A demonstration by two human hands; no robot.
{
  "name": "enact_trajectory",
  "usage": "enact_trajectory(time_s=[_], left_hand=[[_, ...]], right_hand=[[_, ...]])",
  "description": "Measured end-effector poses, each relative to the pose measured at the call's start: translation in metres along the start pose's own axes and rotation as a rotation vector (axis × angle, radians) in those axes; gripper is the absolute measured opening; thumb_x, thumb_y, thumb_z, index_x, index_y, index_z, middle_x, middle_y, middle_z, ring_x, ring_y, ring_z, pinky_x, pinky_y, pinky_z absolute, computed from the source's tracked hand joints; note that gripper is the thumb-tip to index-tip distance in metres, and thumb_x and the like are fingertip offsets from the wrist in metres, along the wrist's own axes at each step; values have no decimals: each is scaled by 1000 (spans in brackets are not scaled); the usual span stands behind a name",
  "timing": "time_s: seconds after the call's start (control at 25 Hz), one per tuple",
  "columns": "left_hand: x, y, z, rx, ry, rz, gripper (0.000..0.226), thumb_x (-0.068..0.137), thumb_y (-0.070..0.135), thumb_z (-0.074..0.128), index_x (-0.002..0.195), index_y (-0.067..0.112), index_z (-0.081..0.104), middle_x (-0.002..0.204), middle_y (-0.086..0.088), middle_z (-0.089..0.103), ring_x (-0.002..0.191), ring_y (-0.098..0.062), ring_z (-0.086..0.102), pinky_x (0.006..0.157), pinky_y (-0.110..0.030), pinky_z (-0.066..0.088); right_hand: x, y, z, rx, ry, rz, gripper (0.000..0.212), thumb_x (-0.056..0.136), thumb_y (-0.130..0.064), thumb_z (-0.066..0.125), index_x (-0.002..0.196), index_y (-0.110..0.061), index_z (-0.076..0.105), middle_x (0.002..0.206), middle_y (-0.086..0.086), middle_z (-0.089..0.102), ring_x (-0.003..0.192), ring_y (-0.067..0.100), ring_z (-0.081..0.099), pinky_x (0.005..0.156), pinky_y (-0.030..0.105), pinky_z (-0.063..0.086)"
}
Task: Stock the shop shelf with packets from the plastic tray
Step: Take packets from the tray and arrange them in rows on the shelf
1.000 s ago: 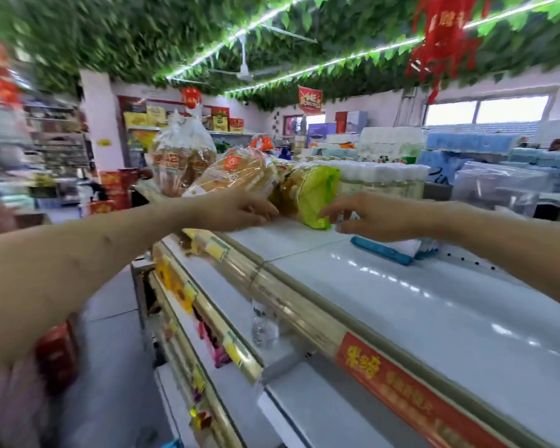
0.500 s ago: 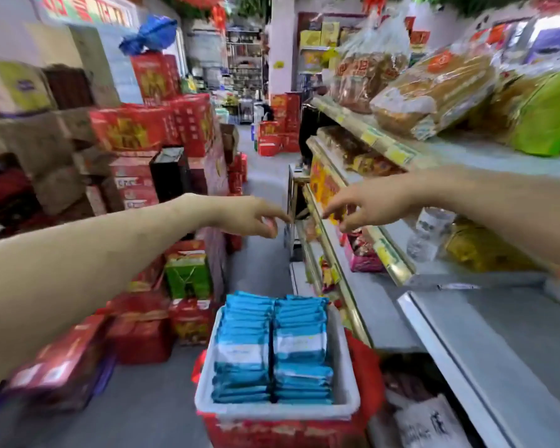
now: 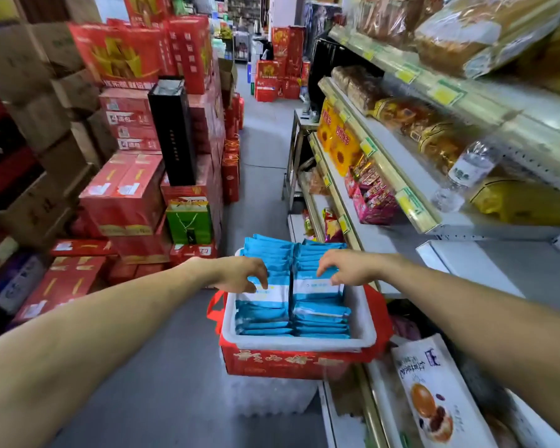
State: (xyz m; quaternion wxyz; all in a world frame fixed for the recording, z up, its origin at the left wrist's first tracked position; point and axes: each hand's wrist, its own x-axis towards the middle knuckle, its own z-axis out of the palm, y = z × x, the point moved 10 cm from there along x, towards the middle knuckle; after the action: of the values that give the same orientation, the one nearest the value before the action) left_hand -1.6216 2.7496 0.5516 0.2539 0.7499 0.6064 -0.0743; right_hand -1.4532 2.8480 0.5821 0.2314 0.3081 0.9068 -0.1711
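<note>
- The shop shelf (image 3: 404, 202) runs up my right side in tiers with yellow price tags along their front edges. Bagged bread (image 3: 485, 30) lies on the top tier, and wrapped cakes and pink snack packs on the tiers below.
- Across the aisle on my left, red cartons (image 3: 123, 192) are stacked high, with a tall black box (image 3: 172, 130) standing on one stack and a green gift bag (image 3: 189, 223) set low in front.
- The white plastic tray (image 3: 366, 324) sits straight ahead of me, just beside the foot of the shelf, resting on a red box (image 3: 282, 363) with gold characters.
- The blue packets (image 3: 320, 315) stand on edge inside the tray in two tight rows, side by side, filling most of it.
- My left hand (image 3: 240, 273) hangs over the left row, fingers bent down and a little spread, tips at the top edge of a white-banded packet. I cannot tell whether they pinch it.
- My right hand (image 3: 343, 266) hangs over the right row in the same way, fingers curved down onto the packet tops. Whether it has a grip I cannot tell either.
- A clear water bottle (image 3: 466, 173) lies tilted on the middle tier, next to a yellow bag.
</note>
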Motion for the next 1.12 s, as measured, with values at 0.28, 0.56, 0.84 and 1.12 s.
enact_trajectory(time_s=[0.28,0.56,0.84,1.12], left_hand=[[-5,5,9,-15,98,93,34,96,15,64,122,34,72,138,3,47,126,-20,50,107,-29,34],[-2,1,16,-27,102,147,36,95,12,64,118,37,73,137,8,50,127,-17,47,112,-35,36],[15,-3,32,-156,32,153,38,100,9,57,122,37,70,140,11,56,129,-12,52,115,-34,42],[21,-7,25,-192,31,159,44,101,2,53,122,37,70,137,15,59,125,-5,53,114,-32,43]], right_hand=[[15,5,20,-32,171,-7,35,94,-15,59,121,-36,68,126,-9,46,125,15,44,109,41,35],[-6,-5,31,-144,466,-118,34,93,-5,61,119,-23,71,125,-6,45,116,12,39,100,35,44],[-9,1,36,-233,530,-131,31,88,-6,64,112,-23,71,115,-6,45,107,14,46,91,37,49],[13,-1,38,-226,350,-138,32,91,-21,61,112,-43,70,112,-15,56,110,12,42,99,42,34]])
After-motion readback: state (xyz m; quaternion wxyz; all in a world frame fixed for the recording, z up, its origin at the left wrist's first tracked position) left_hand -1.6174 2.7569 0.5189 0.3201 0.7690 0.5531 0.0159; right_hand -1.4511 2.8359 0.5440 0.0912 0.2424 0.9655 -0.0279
